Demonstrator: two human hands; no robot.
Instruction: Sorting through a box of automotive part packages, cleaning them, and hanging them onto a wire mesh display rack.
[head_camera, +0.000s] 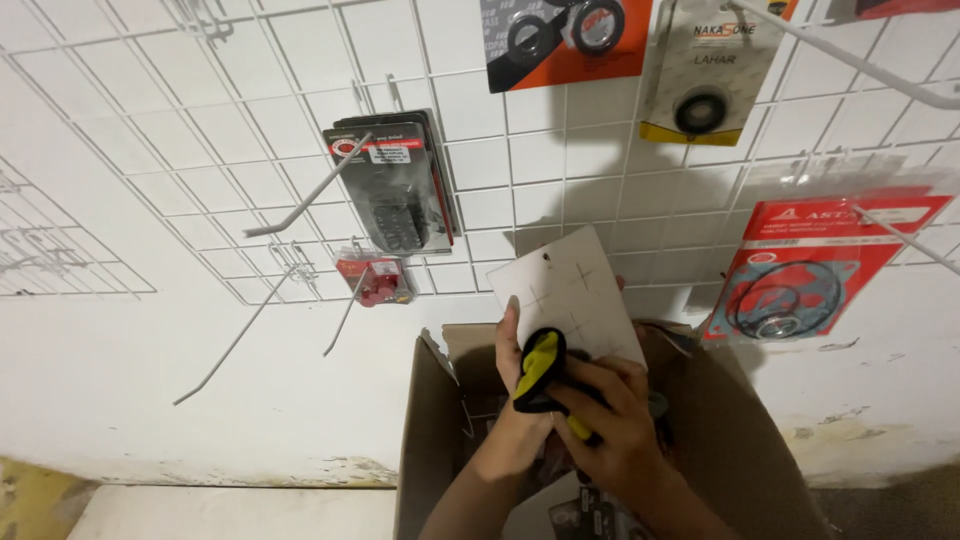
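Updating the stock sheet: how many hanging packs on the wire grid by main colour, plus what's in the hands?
Red packs: 3
Black packs: 1 stack
Grey-and-yellow pack: 1
White card in left hand: 1
Yellow-and-black cloth in right hand: 1
Total: 7

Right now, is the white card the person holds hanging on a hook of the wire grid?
No, both hands hold the white card above the cardboard box.
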